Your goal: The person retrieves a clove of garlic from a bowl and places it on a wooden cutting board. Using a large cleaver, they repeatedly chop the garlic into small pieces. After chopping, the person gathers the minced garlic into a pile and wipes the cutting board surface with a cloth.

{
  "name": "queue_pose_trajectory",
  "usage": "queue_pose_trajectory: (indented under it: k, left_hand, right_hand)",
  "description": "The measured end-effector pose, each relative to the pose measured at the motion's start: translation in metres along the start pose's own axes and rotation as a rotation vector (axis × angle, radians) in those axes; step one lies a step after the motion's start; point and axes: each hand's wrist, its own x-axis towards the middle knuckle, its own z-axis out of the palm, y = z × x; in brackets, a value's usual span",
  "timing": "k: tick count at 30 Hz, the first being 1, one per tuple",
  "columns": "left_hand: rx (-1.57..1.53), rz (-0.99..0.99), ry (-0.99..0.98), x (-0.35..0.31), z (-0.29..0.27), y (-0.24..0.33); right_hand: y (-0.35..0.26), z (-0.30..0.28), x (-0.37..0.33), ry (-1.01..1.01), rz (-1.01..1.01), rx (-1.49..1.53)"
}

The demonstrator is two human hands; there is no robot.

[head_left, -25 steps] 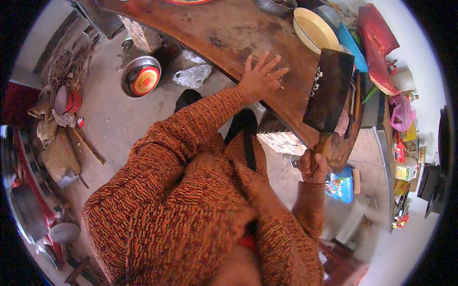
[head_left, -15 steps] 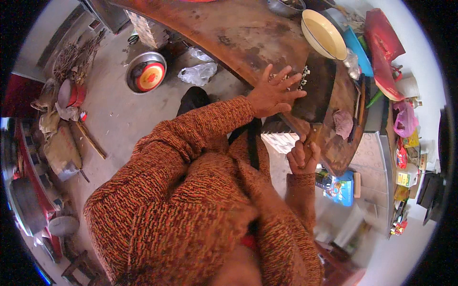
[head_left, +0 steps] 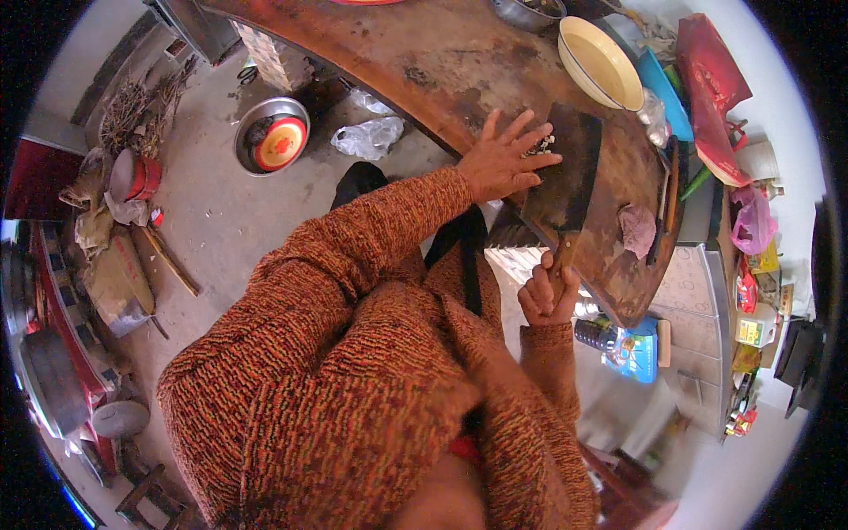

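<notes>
A broad dark cleaver (head_left: 571, 172) lies low over the wooden table, its wooden handle toward me. My right hand (head_left: 548, 292) is closed around that handle. Just left of the blade, my left hand (head_left: 507, 166) has its fingers spread apart and holds nothing that I can see. Small white chopped bits (head_left: 545, 143) sit by its fingertips, against the blade's left side. Part of them is hidden under the hand and the blade.
On the wooden table (head_left: 424, 75) stands a cream basin (head_left: 602, 66) at the far right. A crumpled pinkish cloth (head_left: 637, 231) lies right of the cleaver. A metal basin (head_left: 240, 137) and a plastic bag (head_left: 369, 138) are on the floor at left.
The cleaver and my right hand have shifted left, the blade now against the white bits. My left hand has moved slightly left and away from me, fingers still spread.
</notes>
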Motion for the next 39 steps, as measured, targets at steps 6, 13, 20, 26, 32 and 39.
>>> queue_pose_trajectory:
  k: [6,13,20,26,32,39]
  left_hand:
    - [0.034,-0.033,-0.006,-0.001,0.007,-0.007]
    - [0.032,-0.064,-0.077,-0.007,0.013,-0.008]
    - [0.098,-0.111,-0.050,-0.006,0.015,-0.010]
    - [0.145,-0.153,-0.058,-0.008,0.014,-0.016]
    - [0.061,-0.183,0.002,-0.011,0.027,-0.028]
    - [-0.112,-0.244,0.078,-0.016,0.032,-0.035]
  right_hand:
    - [0.003,-0.004,-0.011,0.052,0.034,-0.017]
    - [0.009,-0.009,-0.024,0.058,0.023,0.009]
    - [0.010,-0.017,-0.043,0.134,0.004,0.054]
    - [0.002,-0.017,-0.044,0.046,-0.112,0.070]
    - [-0.033,-0.063,-0.035,0.059,-0.190,0.034]
    - [-0.061,-0.070,-0.007,0.121,-0.254,0.155]
